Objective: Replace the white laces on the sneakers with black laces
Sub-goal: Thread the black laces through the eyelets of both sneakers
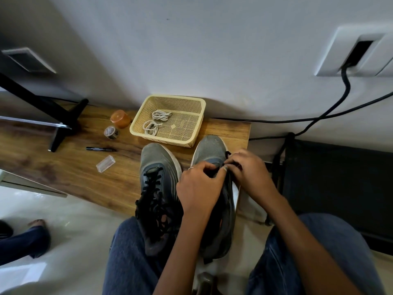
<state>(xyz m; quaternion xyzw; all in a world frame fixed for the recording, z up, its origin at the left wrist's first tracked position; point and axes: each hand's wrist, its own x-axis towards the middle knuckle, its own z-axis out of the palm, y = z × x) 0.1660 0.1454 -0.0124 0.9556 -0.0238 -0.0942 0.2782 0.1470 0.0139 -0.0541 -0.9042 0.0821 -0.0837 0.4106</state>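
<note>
Two grey sneakers stand side by side at the wooden table's near edge. The left sneaker (158,186) is threaded with a black lace, its ends lying loose over the tongue. Over the right sneaker (209,150) both hands meet at the front eyelets. My left hand (198,186) has curled fingers that pinch the black lace (228,154). My right hand (249,169) pinches the same lace from the other side. Most of this shoe's lacing is hidden under my hands. Two bundled white laces (156,121) lie in the cream basket (197,133) behind the shoes.
Left of the basket stand an orange jar (120,118) and a tape roll (111,132). A black marker (101,149) and a clear plastic case (105,163) lie nearer. A black stand foot (66,124) is at far left. Cables (319,118) run along the wall. Another person's leg (23,241) is at lower left.
</note>
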